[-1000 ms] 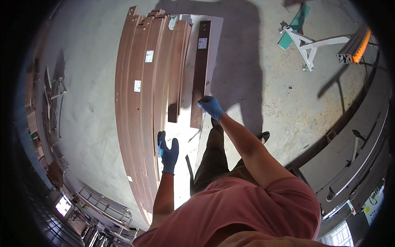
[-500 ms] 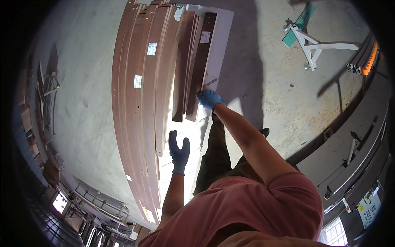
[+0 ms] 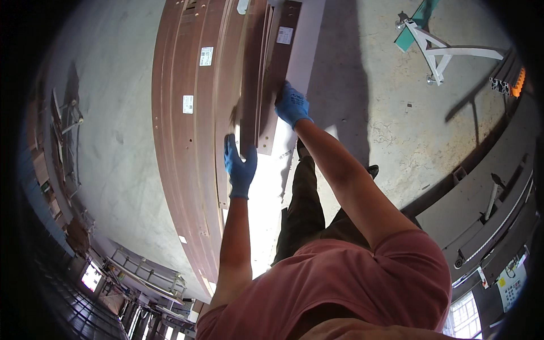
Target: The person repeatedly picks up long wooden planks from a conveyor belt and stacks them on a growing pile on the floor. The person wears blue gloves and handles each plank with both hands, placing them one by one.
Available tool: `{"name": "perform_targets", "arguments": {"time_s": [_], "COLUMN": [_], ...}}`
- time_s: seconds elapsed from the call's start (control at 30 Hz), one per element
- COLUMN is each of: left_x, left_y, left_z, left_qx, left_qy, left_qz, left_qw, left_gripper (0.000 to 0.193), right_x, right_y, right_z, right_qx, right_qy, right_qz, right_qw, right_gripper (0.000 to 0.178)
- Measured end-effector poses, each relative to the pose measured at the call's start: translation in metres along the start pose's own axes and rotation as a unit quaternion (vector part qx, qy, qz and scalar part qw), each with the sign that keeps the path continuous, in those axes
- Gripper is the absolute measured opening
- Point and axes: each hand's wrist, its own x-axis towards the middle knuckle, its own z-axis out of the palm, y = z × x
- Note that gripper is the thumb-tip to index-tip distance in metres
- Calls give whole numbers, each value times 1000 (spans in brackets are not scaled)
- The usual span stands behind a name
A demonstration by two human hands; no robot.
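Note:
My right hand [image 3: 293,105], in a blue work glove, has its fingers curled over the right edge of a dark brown board [image 3: 277,65] that carries a white label. Left of that board lie narrower brown boards [image 3: 251,85], blurred at their edges. My left hand [image 3: 240,170], also gloved in blue, is at the near end of these narrower boards, fingers stretched forward and thumb apart. Whether it touches the wood I cannot tell. Farther left runs a stack of long brown boards [image 3: 180,147] with white labels and small holes.
Pale printed sheeting [image 3: 265,190] lies beneath the boards. A white metal stand [image 3: 433,54] with green parts is at the far right, close to several metal profiles [image 3: 501,76] with an orange edge. A wheeled frame [image 3: 71,130] stands at the left.
My left hand has moved forward to the near end of the narrower boards. My right hand has slid forward along the dark board's edge. The view has shifted slightly.

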Motion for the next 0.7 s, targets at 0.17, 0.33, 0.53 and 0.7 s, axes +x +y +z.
{"name": "perform_targets", "arguments": {"time_s": [0.17,0.33,0.53,0.7], "left_x": [66,106,106,88], "left_y": [9,20,9,19], "left_z": [15,29,38,52], "left_qx": [-37,-49,-21,50], "left_qy": [-59,-121,-151,-82], "left_qz": [-24,-51,-17,16], "left_qw": [997,990,988,995], "left_gripper": [77,75,92,99], "right_x": [7,12,-45,-140], "right_y": [-4,10,59,169], "right_z": [10,13,-14,-114], "right_qx": [9,60,138,187], "right_qy": [17,59,-31,-31], "right_qz": [-29,-49,-12,69], "right_qw": [999,995,990,980], "right_gripper": [41,35,84,70]}}
